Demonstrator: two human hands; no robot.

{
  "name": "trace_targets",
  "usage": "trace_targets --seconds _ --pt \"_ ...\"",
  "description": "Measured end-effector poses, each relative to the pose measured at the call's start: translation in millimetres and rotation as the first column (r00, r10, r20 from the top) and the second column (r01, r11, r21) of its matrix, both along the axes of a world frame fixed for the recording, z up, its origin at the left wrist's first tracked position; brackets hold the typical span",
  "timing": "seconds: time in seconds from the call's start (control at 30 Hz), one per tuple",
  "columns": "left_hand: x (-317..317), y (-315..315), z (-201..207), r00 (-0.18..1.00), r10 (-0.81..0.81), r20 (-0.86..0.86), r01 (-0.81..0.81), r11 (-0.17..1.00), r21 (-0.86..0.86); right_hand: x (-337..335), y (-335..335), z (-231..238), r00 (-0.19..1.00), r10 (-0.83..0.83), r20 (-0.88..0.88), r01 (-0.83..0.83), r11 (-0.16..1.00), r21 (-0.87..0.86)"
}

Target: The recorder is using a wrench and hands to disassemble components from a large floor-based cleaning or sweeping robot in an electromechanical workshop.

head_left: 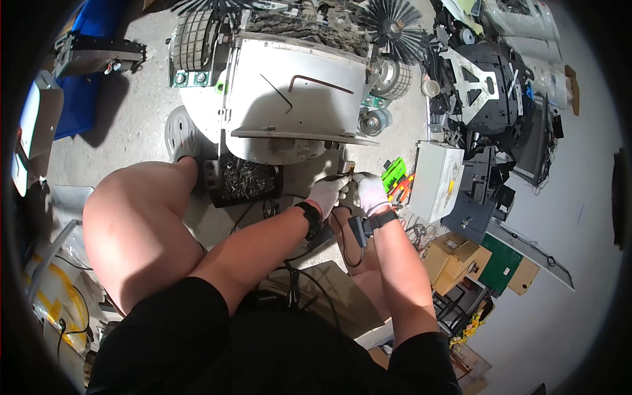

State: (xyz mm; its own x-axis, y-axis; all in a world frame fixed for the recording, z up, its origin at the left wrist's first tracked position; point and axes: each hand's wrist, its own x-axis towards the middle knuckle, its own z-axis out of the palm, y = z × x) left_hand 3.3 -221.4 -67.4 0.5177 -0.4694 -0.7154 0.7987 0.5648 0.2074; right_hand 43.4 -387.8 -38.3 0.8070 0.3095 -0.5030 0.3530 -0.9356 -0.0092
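My left hand [327,193] and my right hand [369,191], both in whitish work gloves, meet close together just below the front edge of a white wheeled machine [250,59]. Fingers on both are bent in a pinch around a small dark piece [347,174] between them; its kind is too small to tell. Two hex keys lie on the machine's white panel: a grey one [276,93] and a brownish one [321,83]. To the left of my hands sits a black tray [227,197] full of small metal screws. Green hex key holder [394,174] and red-orange handled tools [401,189] lie beside my right hand.
A light grey metal box [434,181] stands to the right, with cardboard boxes [454,261] behind. Black round brushes [394,26] and treaded wheels [193,41] flank the machine. Cables [247,217] cross the floor near my knees. Blue bins [79,105] stand far left.
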Motion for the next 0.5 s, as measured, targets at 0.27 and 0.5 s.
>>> trace_targets --seconds 0.27,0.5 --pt "10 -9 -7 1.000 0.012 -0.023 -0.014 0.998 -0.060 28 7 9 0.997 0.029 -0.074 -0.030 0.999 -0.013" --pt "34 -19 -24 0.964 -0.094 -0.251 0.042 0.978 -0.203 28 63 66 0.971 0.221 -0.089 -0.237 0.928 -0.287"
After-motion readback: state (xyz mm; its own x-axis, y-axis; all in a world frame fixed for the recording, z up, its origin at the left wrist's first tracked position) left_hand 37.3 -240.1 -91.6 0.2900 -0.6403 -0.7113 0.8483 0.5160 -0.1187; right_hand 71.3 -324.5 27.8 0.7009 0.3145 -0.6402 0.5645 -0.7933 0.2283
